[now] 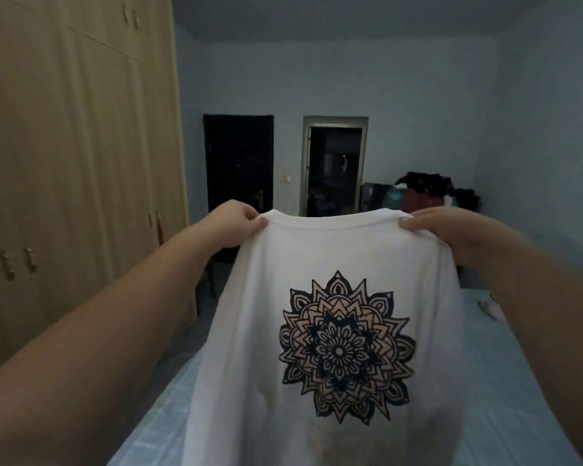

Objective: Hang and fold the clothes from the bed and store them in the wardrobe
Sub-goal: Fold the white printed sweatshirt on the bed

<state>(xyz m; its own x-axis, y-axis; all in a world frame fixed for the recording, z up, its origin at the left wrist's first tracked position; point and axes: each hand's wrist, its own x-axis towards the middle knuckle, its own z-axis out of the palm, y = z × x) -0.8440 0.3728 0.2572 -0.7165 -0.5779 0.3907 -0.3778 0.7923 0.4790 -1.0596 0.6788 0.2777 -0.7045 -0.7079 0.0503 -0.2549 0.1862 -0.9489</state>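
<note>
Left hand point(236, 227), right hand point(451, 232): fingers point(406, 224) pinch mandala T-shirt point(334, 264) shoulders above bed point(519, 381) | wardrobe point(74, 146) closed, 9 o'clock | shirt apparently unfolded, unstored.

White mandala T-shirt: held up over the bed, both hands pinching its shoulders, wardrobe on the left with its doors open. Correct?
One error: the head view shows the wardrobe on the left with its doors closed, not open. The rest stands: the left hand and right hand each pinch a shoulder of the white mandala T-shirt, held up over the bed.
</note>
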